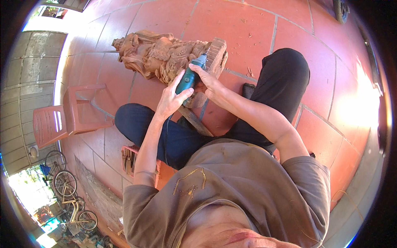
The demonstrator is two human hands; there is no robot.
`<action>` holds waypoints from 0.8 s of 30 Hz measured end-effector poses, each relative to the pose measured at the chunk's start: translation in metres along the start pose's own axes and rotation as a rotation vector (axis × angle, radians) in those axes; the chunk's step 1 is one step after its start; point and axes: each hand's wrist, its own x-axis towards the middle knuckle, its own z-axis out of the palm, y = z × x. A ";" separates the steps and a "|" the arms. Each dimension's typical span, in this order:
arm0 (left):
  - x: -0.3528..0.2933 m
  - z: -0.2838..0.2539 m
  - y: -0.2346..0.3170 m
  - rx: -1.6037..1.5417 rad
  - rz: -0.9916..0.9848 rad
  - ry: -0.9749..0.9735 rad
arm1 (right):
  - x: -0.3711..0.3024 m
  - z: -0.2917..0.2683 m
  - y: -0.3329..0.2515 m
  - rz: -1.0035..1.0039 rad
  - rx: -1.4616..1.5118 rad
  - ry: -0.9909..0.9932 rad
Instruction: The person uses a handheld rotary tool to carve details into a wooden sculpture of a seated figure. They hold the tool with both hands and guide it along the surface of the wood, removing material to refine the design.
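A carved wooden statue (159, 53) lies on its side on the red tiled floor in front of me, its ridged base (217, 58) to the right. Both hands are closed around a teal rotary tool (186, 82), whose grey nose points at the carving near that base. My left hand (171, 99) wraps the tool's rear body, thumb across its top. Closer to the nose, my right hand (204, 78) grips it from the right side. The tip's exact contact with the wood is too small to make out. Under the hands sits a rounded wooden piece (197, 100), partly covered.
Wood shavings (250, 72) lie right of the statue. By my left leg stands a red crate (129, 159) of slim wooden-handled tools. A reddish plastic chair (51, 124) is at the left, with bicycles (66, 184) beyond it. A wheel (341, 10) shows at the far right.
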 end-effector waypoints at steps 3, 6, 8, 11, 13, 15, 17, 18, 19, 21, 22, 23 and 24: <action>0.000 0.000 -0.001 -0.008 -0.001 -0.020 | 0.002 -0.002 0.002 -0.012 0.001 0.010; 0.000 -0.001 0.001 -0.014 -0.023 -0.055 | 0.000 -0.005 0.004 -0.025 0.020 -0.003; 0.002 -0.002 0.005 -0.010 -0.034 -0.083 | -0.001 -0.007 0.003 -0.009 0.037 0.001; -0.001 -0.003 0.010 -0.004 -0.037 -0.095 | -0.010 -0.006 -0.001 -0.003 0.039 -0.015; 0.000 -0.003 0.009 -0.011 -0.014 -0.104 | -0.013 -0.007 -0.001 -0.020 0.035 0.010; 0.002 -0.003 0.008 -0.010 0.010 -0.113 | -0.015 -0.008 -0.001 -0.034 0.043 0.019; 0.003 -0.003 0.003 -0.002 0.034 -0.119 | -0.017 -0.007 -0.001 -0.045 0.063 0.013; 0.003 -0.003 0.002 -0.004 0.031 -0.118 | -0.018 -0.007 -0.001 -0.042 0.057 0.014; 0.003 -0.002 0.002 -0.005 0.028 -0.117 | -0.018 -0.008 -0.001 -0.039 0.051 0.015; 0.003 -0.002 0.002 -0.005 0.026 -0.114 | -0.020 -0.007 -0.002 -0.040 0.047 0.017; 0.002 -0.002 0.003 -0.004 0.028 -0.112 | -0.021 -0.005 -0.002 -0.043 0.049 0.019; 0.002 -0.003 0.004 -0.003 0.030 -0.109 | -0.022 -0.005 -0.003 -0.046 0.051 0.020; 0.001 -0.003 0.005 -0.012 0.026 -0.107 | -0.021 -0.004 -0.003 -0.041 0.050 0.018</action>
